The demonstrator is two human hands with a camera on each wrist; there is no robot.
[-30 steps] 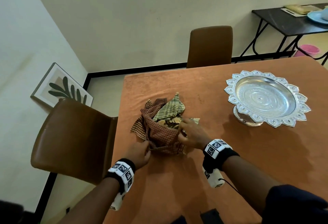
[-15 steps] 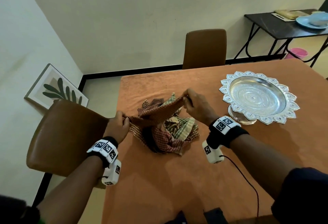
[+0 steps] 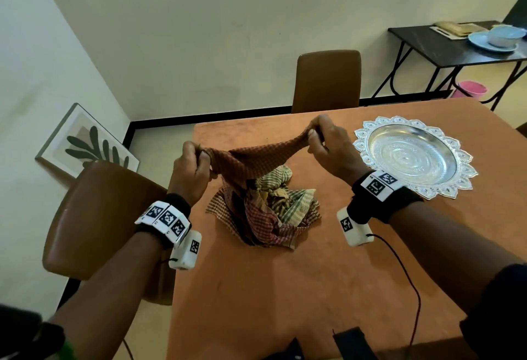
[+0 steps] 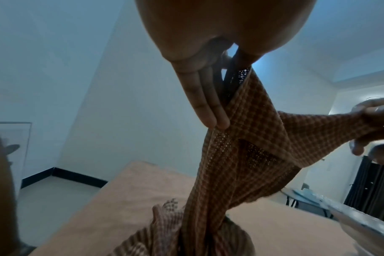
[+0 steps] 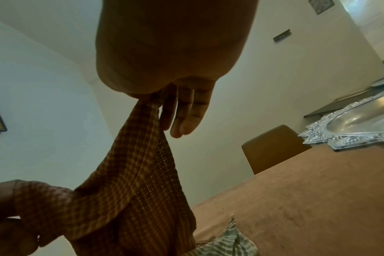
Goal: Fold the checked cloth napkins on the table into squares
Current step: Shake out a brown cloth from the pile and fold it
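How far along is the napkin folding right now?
Nothing is folded yet. In hand: the left hand and right hand each pinch an end of one reddish-brown checked napkin, held above the table. Left: the crumpled pile, and this napkin, need folding into squares.

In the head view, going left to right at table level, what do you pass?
Framed leaf picture → near brown chair → left hand → lifted brown checked napkin → right hand → silver tray.
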